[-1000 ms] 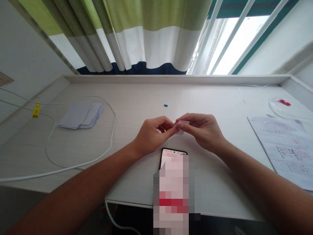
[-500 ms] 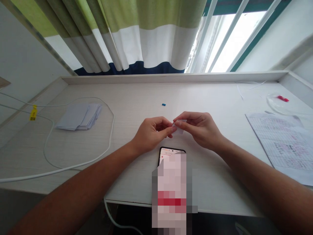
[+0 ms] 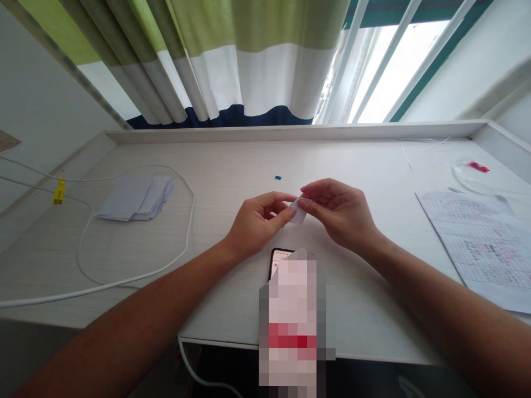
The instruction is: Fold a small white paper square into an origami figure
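Observation:
A small folded piece of white paper (image 3: 297, 213) is held above the desk between both hands. My left hand (image 3: 260, 221) pinches its left side between thumb and fingers. At its upper right edge, my right hand (image 3: 341, 213) grips it with the thumb in front and the fingers curled behind. The fingers hide part of the paper. Just below the hands lies a phone (image 3: 275, 258), its screen lit at the top and the rest blurred out by large pixel blocks.
A small blue piece (image 3: 277, 177) lies beyond the hands. At left are a stack of white paper (image 3: 124, 199) and a looped white cable (image 3: 191, 221) with a yellow tag (image 3: 58, 192). Written sheets (image 3: 477, 243) and a red item (image 3: 479, 167) lie at right.
My right hand has risen slightly and its fingers have shifted along the paper's top edge. More of the paper now shows between the hands, tilted differently.

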Tool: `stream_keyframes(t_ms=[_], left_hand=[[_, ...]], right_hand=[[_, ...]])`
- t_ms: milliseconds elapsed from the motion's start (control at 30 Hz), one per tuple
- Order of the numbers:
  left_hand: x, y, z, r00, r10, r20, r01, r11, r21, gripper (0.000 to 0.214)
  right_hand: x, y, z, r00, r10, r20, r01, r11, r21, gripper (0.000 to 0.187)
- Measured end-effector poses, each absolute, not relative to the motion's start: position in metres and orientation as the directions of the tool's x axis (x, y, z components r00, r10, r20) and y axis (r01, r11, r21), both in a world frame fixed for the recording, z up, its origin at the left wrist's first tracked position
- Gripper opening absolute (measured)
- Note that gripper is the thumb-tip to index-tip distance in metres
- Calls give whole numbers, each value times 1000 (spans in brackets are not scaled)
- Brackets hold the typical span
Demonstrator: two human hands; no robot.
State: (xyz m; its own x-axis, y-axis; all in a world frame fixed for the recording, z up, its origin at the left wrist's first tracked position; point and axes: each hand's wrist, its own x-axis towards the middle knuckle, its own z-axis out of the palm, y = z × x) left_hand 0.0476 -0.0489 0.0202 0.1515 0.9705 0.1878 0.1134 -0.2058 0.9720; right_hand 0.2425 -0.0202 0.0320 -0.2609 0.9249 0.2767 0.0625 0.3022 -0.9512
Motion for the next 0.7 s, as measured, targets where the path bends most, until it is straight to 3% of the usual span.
stream_keyframes(t_ms=[433, 600, 700], left_hand=[[43, -45, 23, 172, 965, 199, 64, -212, 975, 20], [41, -43, 21, 205, 957, 207, 84, -228, 970, 17], [40, -43, 19, 212, 953, 215, 119, -243, 963, 18]], right_hand=[[243, -20, 33, -256, 908, 331, 95, 364, -927, 22], [244, -20, 33, -293, 916, 273, 101, 313, -944, 24], [244, -21, 35, -366, 895, 253, 171, 333, -927, 15]])
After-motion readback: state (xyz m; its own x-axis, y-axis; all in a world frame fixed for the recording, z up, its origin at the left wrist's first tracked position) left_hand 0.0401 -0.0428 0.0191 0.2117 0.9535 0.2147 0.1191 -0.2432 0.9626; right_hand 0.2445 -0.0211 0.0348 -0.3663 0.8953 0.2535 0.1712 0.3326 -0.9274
